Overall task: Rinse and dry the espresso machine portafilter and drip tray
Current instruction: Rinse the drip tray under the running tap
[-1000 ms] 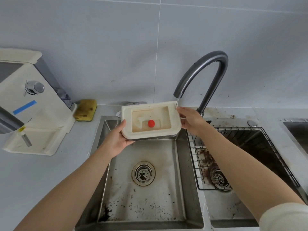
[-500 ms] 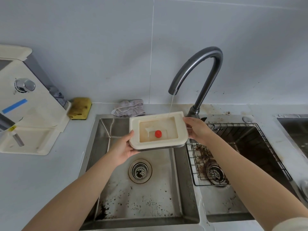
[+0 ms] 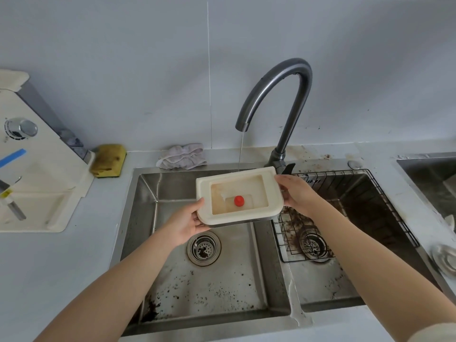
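Sink (image 3: 222, 280) below, faucet (image 3: 292, 119) running. Drip tray (image 3: 234, 218) held level over left basin: your left hand (image 3: 187, 224) grips near-left corner, right hand (image 3: 296, 196) grips right edge. Thin stream (image 3: 241, 149) strikes far rim, may splash backward. Wet edges could slip; murky water round red float (image 3: 238, 201) may slosh.

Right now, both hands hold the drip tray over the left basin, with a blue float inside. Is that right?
No: the head view shows a red float, not blue. The left hand and right hand hold the drip tray over the left basin.
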Available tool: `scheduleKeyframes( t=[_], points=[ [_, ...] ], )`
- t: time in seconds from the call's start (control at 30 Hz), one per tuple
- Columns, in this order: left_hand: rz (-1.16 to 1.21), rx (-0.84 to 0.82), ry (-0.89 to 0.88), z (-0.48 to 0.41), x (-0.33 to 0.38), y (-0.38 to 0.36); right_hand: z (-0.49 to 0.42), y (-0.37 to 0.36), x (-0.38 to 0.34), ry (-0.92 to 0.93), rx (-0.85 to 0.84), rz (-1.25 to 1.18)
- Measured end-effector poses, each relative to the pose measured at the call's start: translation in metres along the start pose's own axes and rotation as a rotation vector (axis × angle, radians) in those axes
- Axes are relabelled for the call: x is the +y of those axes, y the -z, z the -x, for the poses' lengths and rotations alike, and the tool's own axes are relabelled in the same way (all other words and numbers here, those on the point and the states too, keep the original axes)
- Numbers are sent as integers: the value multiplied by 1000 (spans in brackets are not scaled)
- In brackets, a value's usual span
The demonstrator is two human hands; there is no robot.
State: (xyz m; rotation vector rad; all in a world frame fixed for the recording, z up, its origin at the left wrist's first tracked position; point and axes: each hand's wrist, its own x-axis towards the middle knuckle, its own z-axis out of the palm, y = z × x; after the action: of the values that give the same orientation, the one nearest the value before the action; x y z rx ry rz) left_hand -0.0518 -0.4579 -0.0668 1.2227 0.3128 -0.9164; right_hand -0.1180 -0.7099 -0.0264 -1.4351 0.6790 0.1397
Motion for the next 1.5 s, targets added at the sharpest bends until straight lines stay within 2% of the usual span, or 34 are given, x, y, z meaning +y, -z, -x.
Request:
scheduleKeyframes(
  t=[0.8, 1.13, 1.5],
  points=[
    [-170, -110, -10, -17, 21, -54, 15, 46, -6, 96, 155, -56],
    [-219, -157, -88, -25, 42, -64, 13, 48, -15, 192, 216, -101],
    [-187, -212, -172, -27, 59, -65, 9, 43, -32, 361, 274, -22]
  ],
)
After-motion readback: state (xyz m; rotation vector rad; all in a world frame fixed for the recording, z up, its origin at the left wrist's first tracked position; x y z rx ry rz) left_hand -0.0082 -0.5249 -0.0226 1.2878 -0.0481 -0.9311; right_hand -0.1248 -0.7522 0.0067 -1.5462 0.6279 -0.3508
